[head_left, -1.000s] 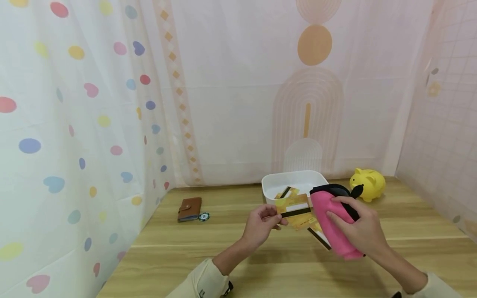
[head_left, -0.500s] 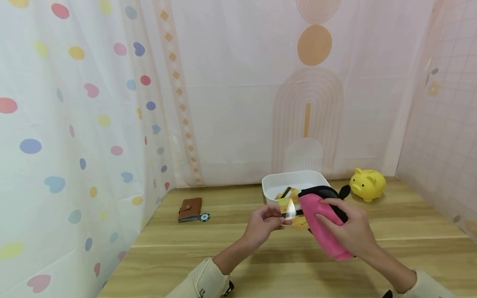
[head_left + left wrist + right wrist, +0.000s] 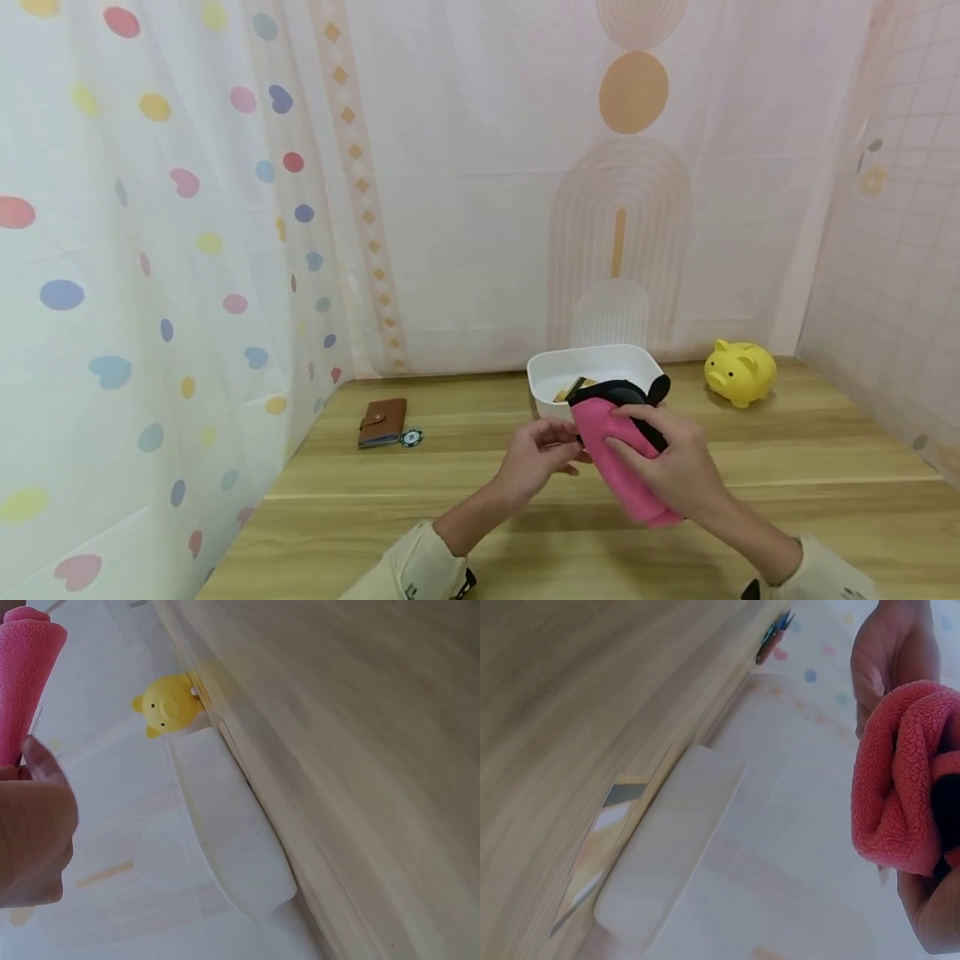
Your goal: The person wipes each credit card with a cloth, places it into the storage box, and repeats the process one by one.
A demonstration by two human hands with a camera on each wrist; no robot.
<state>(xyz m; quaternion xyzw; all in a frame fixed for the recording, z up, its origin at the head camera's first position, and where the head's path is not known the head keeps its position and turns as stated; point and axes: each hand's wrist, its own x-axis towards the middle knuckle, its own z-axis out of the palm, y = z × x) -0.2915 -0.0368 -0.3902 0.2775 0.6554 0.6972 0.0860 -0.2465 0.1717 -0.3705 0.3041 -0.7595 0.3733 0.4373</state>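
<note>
My right hand [image 3: 678, 458] grips a pink fleece pouch [image 3: 618, 462] with a black rim and a round black tab, its mouth tilted up toward the left. At that mouth my left hand [image 3: 536, 458] has thumb and fingertips together on a card, of which only a dark sliver [image 3: 578, 439] shows; the pouch hides the rest. In the left wrist view, the left hand [image 3: 34, 832] is beside the pink pouch [image 3: 26, 675]. The right wrist view has the folded fleece [image 3: 892, 795] between both hands.
Behind the pouch stands a white tray [image 3: 536, 379] with yellow cards [image 3: 573, 389] in it. More cards [image 3: 604, 840] lie on the table before it. A brown wallet [image 3: 382, 421] and poker chip [image 3: 411, 437] lie left; a yellow piggy bank [image 3: 740, 372] stands right.
My right hand has carried the pouch leftward to the left hand, covering the card that was visible before. The left hand has barely moved and keeps its pinch.
</note>
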